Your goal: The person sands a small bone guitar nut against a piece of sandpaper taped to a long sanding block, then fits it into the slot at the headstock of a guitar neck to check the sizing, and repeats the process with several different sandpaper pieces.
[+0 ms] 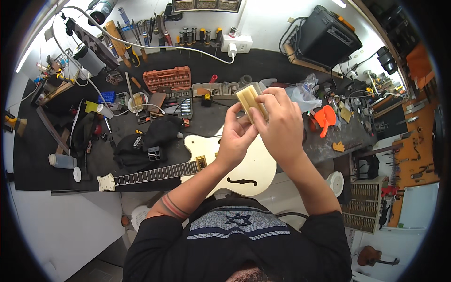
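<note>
Pale-yellow grooved block (249, 97) is up off the counter (206, 124), held between both hands. From the camera its long axis slants upper left to lower right, grooves running lengthwise. Can't tell what it's made of.

Right hand (283, 129) is on the block's right side, thumb on the near face, bent fingers on the right edge; it covers more of it. Left hand (233, 143) is at the lower-left side, fingertips and thumb pinching the lower end. Neither is nearer: both touch, both part-closed and grasping the block. Contact at the back is hidden.

Below the hands: cream hollow-body guitar (256, 164), body overhanging the counter's near edge, neck running left along that edge. Left of the body, black cloth (145, 141). Toward the far edge: orange socket-set case (167, 77), compartment tray (216, 89). Toward the right end: clear plastic bag (305, 94), orange scoop (325, 118).
</note>
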The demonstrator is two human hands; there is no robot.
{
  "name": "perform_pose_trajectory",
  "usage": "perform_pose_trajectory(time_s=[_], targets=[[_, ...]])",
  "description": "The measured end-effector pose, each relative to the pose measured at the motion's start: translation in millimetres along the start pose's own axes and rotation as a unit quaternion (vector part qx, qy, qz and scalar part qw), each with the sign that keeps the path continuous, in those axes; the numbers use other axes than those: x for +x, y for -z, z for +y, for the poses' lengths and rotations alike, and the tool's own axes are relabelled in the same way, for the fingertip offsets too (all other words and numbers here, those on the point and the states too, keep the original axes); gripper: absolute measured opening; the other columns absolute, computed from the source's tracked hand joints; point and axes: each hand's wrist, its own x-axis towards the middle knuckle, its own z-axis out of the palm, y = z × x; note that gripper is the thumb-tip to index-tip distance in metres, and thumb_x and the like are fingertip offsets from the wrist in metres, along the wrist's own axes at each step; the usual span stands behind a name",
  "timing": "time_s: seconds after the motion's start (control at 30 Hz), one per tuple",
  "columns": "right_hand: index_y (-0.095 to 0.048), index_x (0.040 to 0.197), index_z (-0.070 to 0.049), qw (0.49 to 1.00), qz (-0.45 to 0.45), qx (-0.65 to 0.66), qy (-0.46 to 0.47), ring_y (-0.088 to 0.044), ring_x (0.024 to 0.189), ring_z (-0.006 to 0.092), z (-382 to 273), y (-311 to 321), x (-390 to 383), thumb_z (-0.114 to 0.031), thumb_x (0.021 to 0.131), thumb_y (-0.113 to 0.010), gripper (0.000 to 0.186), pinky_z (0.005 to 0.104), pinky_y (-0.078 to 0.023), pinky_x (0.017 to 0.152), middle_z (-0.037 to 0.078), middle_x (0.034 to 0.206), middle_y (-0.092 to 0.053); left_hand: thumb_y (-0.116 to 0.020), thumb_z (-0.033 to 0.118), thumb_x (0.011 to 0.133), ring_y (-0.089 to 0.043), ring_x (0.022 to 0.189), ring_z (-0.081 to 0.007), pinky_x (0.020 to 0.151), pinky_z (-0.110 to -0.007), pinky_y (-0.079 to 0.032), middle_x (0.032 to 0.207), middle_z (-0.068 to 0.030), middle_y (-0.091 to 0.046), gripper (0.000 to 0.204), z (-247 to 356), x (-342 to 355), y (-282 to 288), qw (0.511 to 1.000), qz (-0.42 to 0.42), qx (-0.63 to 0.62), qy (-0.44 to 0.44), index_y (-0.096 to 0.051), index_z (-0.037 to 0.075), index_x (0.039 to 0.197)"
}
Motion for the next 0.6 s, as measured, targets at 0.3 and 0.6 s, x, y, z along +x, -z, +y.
perform_pose_trajectory(time_s=[0.3, 0.6], targets=[[-0.074, 0.099, -0.006, 0.999, 0.03, 0.026, -0.023, -0.072, 0.103, 0.0277, -10.2, -3.5, -8.8, -0.014, 0.093, -0.085, 0.014, 0.0446, -0.051, 0.091, 0.007, 0.119, -0.073, -0.071, 0.007, 0.112, -0.07, 0.137, -0.0262, 0.114, -0.042, -0.058, 0.152, -0.0243, -0.066, 0.071, 9.3, -10.0, 4.4, 0.999, -0.009, 0.036, -0.013, -0.027, 0.006, 0.169], [-0.072, 0.096, -0.008, 0.997, 0.067, 0.033, 0.005, -0.073, 0.099, 0.0264, -6.2, -3.6, -13.7, -0.013, 0.096, -0.082, 0.011, 0.0439, -0.051, 0.089, 0.005, 0.108, -0.077, -0.069, 0.003, 0.112, -0.068, 0.14, -0.0293, 0.118, -0.042, -0.056, 0.15, -0.0292, -0.067, 0.071, 20.1, -19.1, -3.4, 1.0, -0.001, 0.029, 0.003, -0.024, 0.001, 0.167]])
